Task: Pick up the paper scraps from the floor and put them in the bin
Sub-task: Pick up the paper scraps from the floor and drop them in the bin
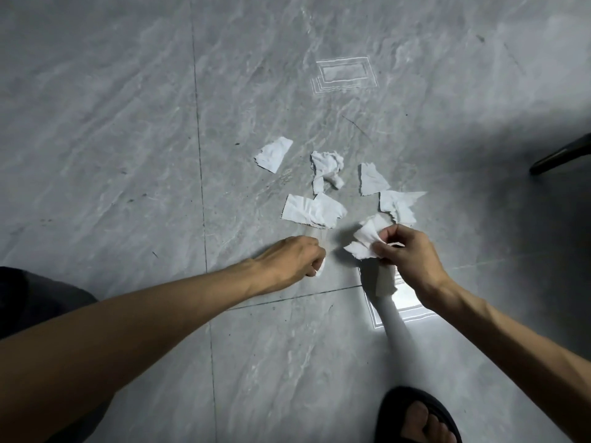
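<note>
Several white paper scraps lie on the grey tiled floor: a flat piece [274, 154] at the far left, a crumpled one [327, 169] in the middle, a wide piece [311, 211], and two more [371, 180] [398, 204] on the right. My right hand [407, 255] pinches a crumpled white scrap [366, 239] just above the floor. My left hand [292, 262] is closed low over the floor, with a bit of white paper [320, 269] showing at its fingers. No bin is in view.
A dark furniture leg [559, 155] enters at the right edge. My foot in a black sandal [415, 417] stands at the bottom right. Dark clothing [28, 298] shows at the left edge. Ceiling lights reflect on the glossy floor [96, 123].
</note>
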A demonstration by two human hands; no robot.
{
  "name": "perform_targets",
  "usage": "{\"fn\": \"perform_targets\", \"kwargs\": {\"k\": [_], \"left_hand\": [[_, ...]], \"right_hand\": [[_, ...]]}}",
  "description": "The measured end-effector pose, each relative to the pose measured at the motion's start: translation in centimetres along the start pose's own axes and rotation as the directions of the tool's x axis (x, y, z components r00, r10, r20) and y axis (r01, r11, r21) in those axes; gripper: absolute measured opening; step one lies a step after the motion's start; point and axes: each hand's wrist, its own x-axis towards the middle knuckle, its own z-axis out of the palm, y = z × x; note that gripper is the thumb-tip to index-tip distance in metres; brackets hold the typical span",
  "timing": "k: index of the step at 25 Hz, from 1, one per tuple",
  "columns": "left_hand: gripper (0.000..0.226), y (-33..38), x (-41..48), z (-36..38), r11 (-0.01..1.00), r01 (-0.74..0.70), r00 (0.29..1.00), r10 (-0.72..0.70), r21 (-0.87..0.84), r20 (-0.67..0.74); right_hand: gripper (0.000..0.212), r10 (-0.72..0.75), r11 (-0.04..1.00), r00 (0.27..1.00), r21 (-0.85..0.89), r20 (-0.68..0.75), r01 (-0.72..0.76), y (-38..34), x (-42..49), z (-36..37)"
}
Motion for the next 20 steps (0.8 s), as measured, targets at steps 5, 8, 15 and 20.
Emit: {"fn": "perform_targets", "kwargs": {"k": [5,8,15,20], "left_hand": [[0.011,1.3,-3.5,-6.1,0.949,0.206,0.974,-0.223,-0.237,-0.047],[0.010,1.9,-8.4,-12.5,0.937,0.256,0.963,-0.268,-0.238,-0.021],[0.016,0.8,-25.5,-21.4,0.797,0.408,0.739,-0.575,-0.446,-0.351],[0.015,-1.4,-35.2,-17.0,0.608,0.662,0.489,-0.793,-0.438,-0.363]], "right_hand": [[0.010,0.116,0.952,0.974,0.257,0.194,-0.164,-2.8,-1.4,3.8],[0.011,0.083,0.949,0.959,0.274,0.272,-0.160,-5.4,-2.7,7.4],[0.012,-0.258,0.963,0.853,0.190,0.454,0.190,-14.9,-7.4,16.8],[0.015,-0.560,0.827,0.641,0.301,0.526,0.475,-22.5,-12.1,23.6]]}}
